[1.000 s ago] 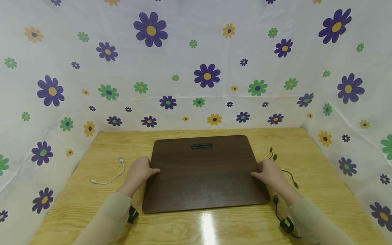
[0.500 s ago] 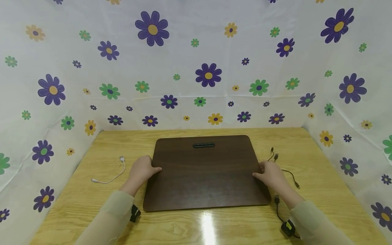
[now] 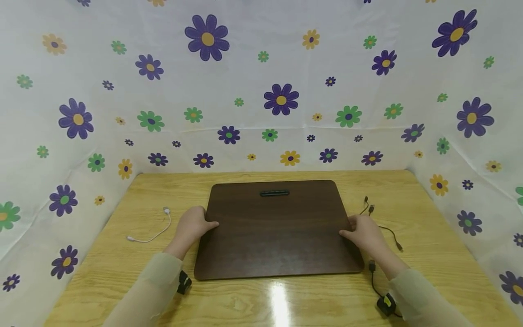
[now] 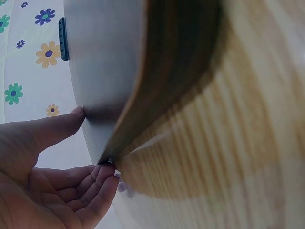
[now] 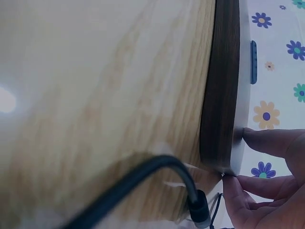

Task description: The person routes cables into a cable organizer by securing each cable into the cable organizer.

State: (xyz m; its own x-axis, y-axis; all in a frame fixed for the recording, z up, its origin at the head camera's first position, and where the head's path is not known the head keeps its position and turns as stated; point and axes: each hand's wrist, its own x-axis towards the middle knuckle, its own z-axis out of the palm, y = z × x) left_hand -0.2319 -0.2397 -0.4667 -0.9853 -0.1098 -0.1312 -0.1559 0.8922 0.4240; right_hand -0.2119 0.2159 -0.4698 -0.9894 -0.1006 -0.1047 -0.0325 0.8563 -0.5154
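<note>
A dark brown board [image 3: 278, 231] with rounded corners, like the top of a small laptop table, lies on the wooden table. Near its far edge is a small dark ridged strip [image 3: 274, 193], which stands out from the surface in both wrist views. My left hand [image 3: 191, 229] grips the board's left side, thumb on top; its fingertips [image 4: 107, 172] reach the edge's lower side. At the right side my right hand [image 3: 363, 234] pinches the opposite edge the same way, thumb above and fingers below. Whether the board touches the table all along is unclear. Its underside is mostly hidden.
A white USB cable [image 3: 157, 234] lies left of the board. To the right are short black cables [image 3: 394, 238]. A black wrist device [image 3: 386, 304] with a cable is by the right sleeve, another [image 3: 184, 282] by the left. Flowered cloth [image 3: 282, 136] encloses the table's back and sides.
The whole head view has shifted slightly to the right. Both hands keep their hold on the board's sides, and the board shows no clear movement on the table.
</note>
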